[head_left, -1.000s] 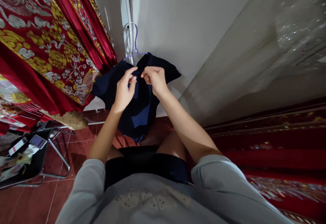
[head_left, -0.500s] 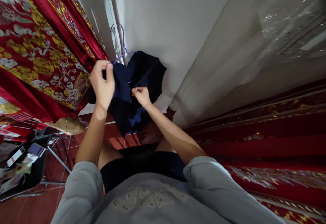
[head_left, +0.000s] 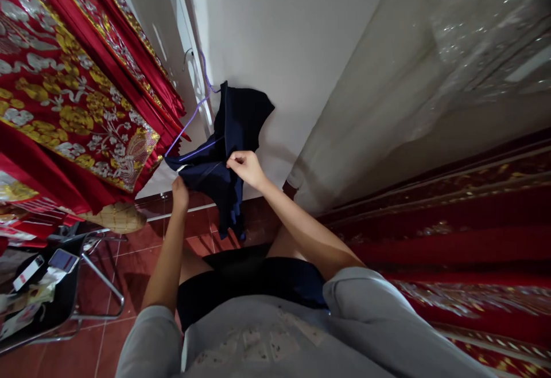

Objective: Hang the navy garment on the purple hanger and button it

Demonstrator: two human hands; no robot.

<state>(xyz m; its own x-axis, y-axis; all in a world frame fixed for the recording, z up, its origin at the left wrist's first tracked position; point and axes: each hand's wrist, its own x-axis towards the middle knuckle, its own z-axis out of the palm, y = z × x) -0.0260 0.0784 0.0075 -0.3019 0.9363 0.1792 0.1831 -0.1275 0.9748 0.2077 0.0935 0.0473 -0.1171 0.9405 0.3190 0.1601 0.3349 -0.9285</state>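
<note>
My right grip (head_left: pixel 247 167) is pinched closed on the dark navy garment (head_left: pixel 245 113); my left grip (head_left: pixel 180 194) is closed on its edge. Purple hanger (head_left: pixel 210 89) lies beyond both grips.

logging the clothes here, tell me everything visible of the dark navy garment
The dark navy garment looks like cloth, with a small white patch at picture left. It hangs skewed and folded from a purple hanger, one hanger arm bare, before a pale wall. The right hand pinches its middle; the left hand holds its edge.
</note>
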